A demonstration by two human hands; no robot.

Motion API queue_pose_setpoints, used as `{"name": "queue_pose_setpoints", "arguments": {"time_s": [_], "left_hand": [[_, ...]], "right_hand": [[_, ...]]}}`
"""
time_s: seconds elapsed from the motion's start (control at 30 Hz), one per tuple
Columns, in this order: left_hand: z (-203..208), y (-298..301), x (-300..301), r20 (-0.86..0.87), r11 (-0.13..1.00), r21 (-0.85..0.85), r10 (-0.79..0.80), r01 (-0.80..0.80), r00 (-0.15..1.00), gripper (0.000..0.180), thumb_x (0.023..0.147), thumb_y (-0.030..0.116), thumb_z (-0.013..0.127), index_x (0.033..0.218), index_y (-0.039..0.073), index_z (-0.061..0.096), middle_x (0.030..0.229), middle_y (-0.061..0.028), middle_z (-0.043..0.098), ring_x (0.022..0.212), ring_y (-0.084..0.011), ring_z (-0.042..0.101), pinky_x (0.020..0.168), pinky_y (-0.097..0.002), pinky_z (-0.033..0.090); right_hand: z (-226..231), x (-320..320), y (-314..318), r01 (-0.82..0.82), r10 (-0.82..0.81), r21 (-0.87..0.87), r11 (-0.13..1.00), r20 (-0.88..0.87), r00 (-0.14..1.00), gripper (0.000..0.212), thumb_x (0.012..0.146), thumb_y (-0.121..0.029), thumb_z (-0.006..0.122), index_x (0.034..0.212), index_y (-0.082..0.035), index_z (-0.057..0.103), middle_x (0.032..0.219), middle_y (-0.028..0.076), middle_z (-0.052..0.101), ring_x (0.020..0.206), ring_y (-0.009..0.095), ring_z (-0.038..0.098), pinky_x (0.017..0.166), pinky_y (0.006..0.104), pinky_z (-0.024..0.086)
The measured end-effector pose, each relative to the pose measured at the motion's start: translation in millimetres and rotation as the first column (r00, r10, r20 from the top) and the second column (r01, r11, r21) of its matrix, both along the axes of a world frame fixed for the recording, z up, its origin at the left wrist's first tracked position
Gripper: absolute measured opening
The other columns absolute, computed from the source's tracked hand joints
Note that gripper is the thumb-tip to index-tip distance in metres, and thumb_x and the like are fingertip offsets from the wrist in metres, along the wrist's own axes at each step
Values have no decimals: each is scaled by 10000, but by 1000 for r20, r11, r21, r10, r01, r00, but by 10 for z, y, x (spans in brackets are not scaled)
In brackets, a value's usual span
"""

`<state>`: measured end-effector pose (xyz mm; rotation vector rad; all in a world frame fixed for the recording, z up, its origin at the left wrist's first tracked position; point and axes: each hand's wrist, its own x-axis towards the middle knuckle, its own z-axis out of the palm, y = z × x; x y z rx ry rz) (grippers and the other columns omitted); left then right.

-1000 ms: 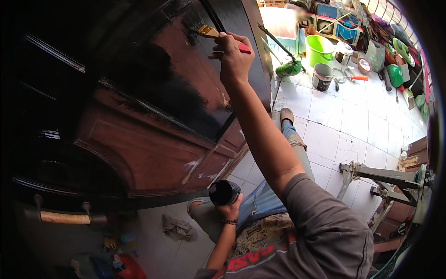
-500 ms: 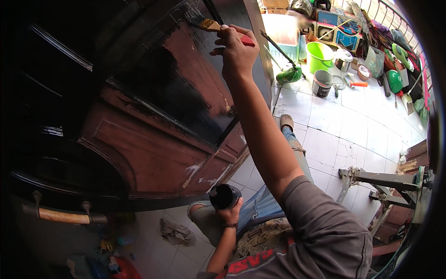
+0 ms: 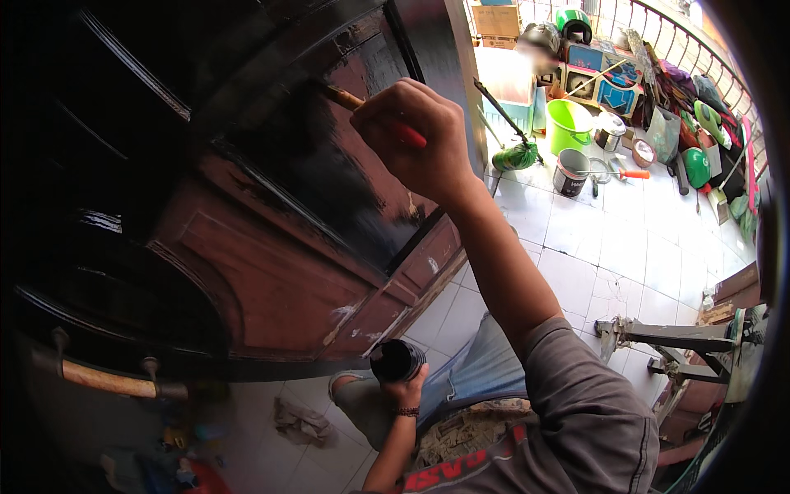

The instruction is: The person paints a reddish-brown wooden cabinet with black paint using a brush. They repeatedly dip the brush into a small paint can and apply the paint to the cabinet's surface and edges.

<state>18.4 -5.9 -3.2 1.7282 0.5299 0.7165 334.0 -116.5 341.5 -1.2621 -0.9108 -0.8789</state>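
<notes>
Held paintbrush (image 3: 344, 98) in right grip (image 3: 424, 136), upper middle of frame, closed snugly round the red handle with fingers bunched; couldn't make out exact thumb placement. Angled right forearm from lower right toward upper left, with back of hand toward camera. Pointed brush head up-left over door (image 3: 271, 272), with long axis from upper left to lower right. Lost bristles against black paint (image 3: 313, 132); couldn't tell contact. Cupped black container (image 3: 395, 361) in left grip (image 3: 406, 387), lower middle of frame, with far-side fingers hidden. Extended left forearm up from lower edge, leaning slightly right. Faced container's round mouth up toward camera.
</notes>
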Motion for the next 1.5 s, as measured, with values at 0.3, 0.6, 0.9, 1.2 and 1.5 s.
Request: {"name": "queue_pose_setpoints", "arguments": {"time_s": [0.3,0.6,0.9,1.2,1.5], "left_hand": [[52,1,1,-17,1000,4,-30,30,999,957,590,133,908,1395,-18,413,1309,-108,535,1186,-223,553,1079,-387,418],[138,-41,-2,-28,999,21,-29,30,999,933,594,161,891,1389,-16,436,1358,-115,507,1232,-250,523,1109,-407,378],[-48,-5,19,-53,999,-13,-30,29,998,945,617,255,915,1375,-61,447,1336,-160,555,1260,-263,516,1125,-388,349],[101,-80,-7,-98,989,148,-16,30,995,876,638,218,885,1364,-40,468,1314,-134,561,1213,-267,541,1109,-405,361],[-67,-10,-44,-111,995,89,-33,43,993,947,621,218,910,1391,-36,419,1342,-149,526,1251,-252,512,1118,-390,353]], "right_hand": [[30,556,-449,69,-7,253,965,-236,972,98,906,-54,696,998,-20,699,828,53,695,659,82,627,533,211,487],[-372,125,-362,210,-153,-558,803,148,977,165,753,46,722,876,-64,720,841,108,651,796,265,687,716,337,553],[-994,493,-331,229,-180,-299,926,184,966,154,812,59,692,900,-67,696,942,115,656,960,279,693,777,345,566],[-1896,452,-171,145,101,163,976,-927,360,154,836,-35,633,944,75,643,773,148,692,625,196,704,560,311,597],[-1944,333,-97,30,740,851,525,-473,478,268,886,-79,739,1080,-30,560,912,97,666,715,183,675,577,250,539]]}}
